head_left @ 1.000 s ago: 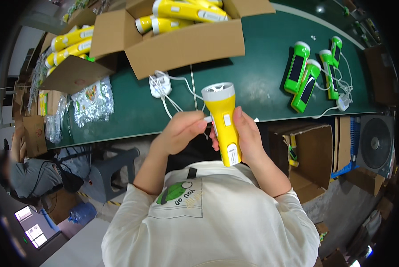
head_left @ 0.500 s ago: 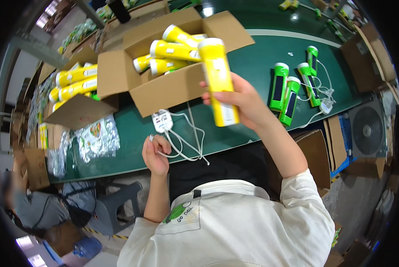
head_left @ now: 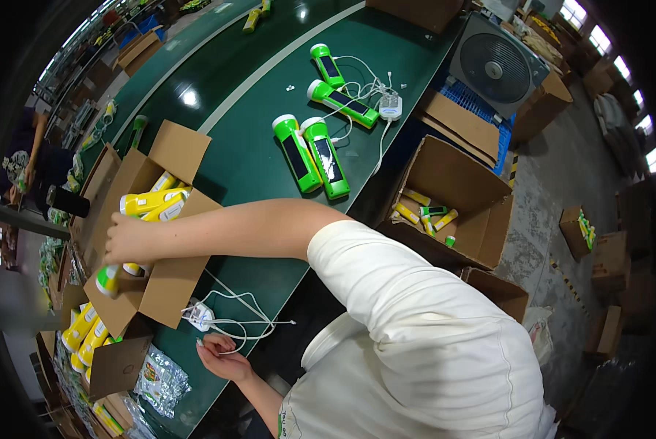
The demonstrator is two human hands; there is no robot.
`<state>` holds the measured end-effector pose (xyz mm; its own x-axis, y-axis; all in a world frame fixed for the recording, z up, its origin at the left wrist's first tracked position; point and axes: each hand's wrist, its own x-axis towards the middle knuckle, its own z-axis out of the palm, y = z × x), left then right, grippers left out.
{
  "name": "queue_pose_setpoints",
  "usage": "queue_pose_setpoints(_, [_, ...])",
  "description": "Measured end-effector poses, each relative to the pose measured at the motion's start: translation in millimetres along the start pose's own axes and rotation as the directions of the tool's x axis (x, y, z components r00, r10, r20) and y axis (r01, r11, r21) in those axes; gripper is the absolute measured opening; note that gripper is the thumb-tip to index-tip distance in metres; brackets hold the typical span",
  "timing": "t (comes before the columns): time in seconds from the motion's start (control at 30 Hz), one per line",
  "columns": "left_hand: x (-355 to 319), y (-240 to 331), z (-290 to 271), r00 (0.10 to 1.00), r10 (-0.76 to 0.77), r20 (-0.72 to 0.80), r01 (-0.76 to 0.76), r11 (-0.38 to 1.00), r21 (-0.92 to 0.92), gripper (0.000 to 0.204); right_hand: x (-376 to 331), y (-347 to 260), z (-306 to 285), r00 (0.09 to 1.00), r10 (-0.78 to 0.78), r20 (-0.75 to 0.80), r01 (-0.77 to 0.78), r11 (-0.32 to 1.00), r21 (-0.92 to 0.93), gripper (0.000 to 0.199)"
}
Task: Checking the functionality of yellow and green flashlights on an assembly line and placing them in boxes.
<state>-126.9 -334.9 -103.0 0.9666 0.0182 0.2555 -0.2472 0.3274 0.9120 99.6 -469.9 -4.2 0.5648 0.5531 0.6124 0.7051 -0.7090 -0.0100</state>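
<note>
My right hand (head_left: 129, 240) reaches across to the left, over an open cardboard box (head_left: 173, 293) of yellow flashlights (head_left: 152, 201). Its fingers are curled around a flashlight (head_left: 107, 281), whose blurred white and green head sticks out below the hand; the grip itself is mostly hidden. My left hand (head_left: 224, 358) is by the table edge, fingers pinched on the end of a white charging cable (head_left: 251, 338). That cable runs from a small white charging hub (head_left: 200, 315) lying beside the box.
Several green flashlights with dark panels (head_left: 296, 154) lie on the green table (head_left: 233, 175), wired to a second white hub (head_left: 390, 107). A smaller box of yellow flashlights (head_left: 115, 369) and silver packets (head_left: 161, 380) are at left. Right are an open carton (head_left: 452, 197) and a fan (head_left: 493, 69).
My view has turned to the right. My right hand has carried the yellow flashlight from in front of the box to over it. My left hand stays low with the cable.
</note>
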Motion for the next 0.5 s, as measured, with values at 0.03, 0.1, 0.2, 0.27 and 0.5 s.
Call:
queue_pose_setpoints(0.03, [-1,1,0,1.000,-0.009,-0.006,0.009,0.999,0.032,0.039,-2,-2,0,0.995,-0.099,-0.003,0.099,0.995,-0.023,0.042])
queue_pose_setpoints(0.1, [-1,2,2,1.000,-0.014,-0.028,0.017,0.996,0.090,0.040,-8,-12,-1,0.999,-0.046,-0.007,0.046,0.998,-0.037,0.040])
queue_pose_setpoints(0.2, [0,1,2,0.999,-0.025,-0.048,0.028,0.996,0.079,0.041,-22,-8,-10,0.999,-0.024,-0.034,0.020,0.992,-0.123,0.039])
queue_pose_setpoints(0.27, [1,-1,2,0.999,-0.028,-0.039,0.032,0.995,0.092,0.041,-31,-1,-12,0.994,-0.051,-0.096,0.043,0.996,-0.083,0.041])
queue_pose_setpoints(0.5, [0,0,10,0.995,-0.020,-0.100,0.033,0.992,0.124,0.042,-66,2,-51,0.952,0.129,-0.278,-0.117,0.991,0.058,0.037])
